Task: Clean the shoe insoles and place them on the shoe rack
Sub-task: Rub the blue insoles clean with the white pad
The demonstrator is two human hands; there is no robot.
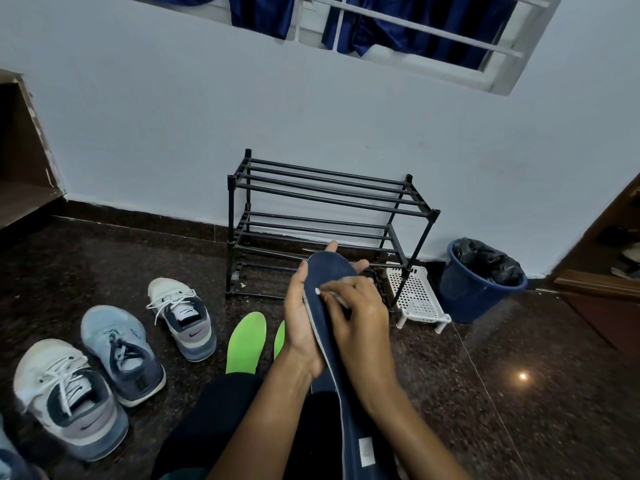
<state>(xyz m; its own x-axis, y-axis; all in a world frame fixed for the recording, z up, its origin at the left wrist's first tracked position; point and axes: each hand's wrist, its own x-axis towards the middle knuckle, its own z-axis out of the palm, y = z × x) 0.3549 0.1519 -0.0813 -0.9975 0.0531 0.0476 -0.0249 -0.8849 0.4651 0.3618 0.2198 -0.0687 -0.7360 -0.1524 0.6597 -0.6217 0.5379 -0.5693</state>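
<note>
Closest in, the person's two bare forearms cross over dark trousers (214,410), and the heel end of a navy insole (332,271) runs off the bottom edge with a pale label on it that is too small to read. The left hand (301,327) grasps this insole from the side and beneath. Its palm cups the edge, and its fingertips peek out past the toe end, the rest of the fingers being hidden behind the insole. The right hand (360,317) pinches a thin white stick (337,298), with the pale tip touching the insole's upper face. Whether it is a swab or a small brush is hard to make out.

On the dark speckled floor (485,393) just beyond the knees lies a green insole (246,344). A second green insole (279,337) beside it is mostly covered by the left wrist. The black shoe rack (329,220) stands against the wall behind the hands, which block its lower right part. A white perforated stand (415,296) and a blue bin (478,285) with a black liner sit to its right. At the left are three sneakers (121,355), and a fourth shoe (10,462) is cut off at the corner.
</note>
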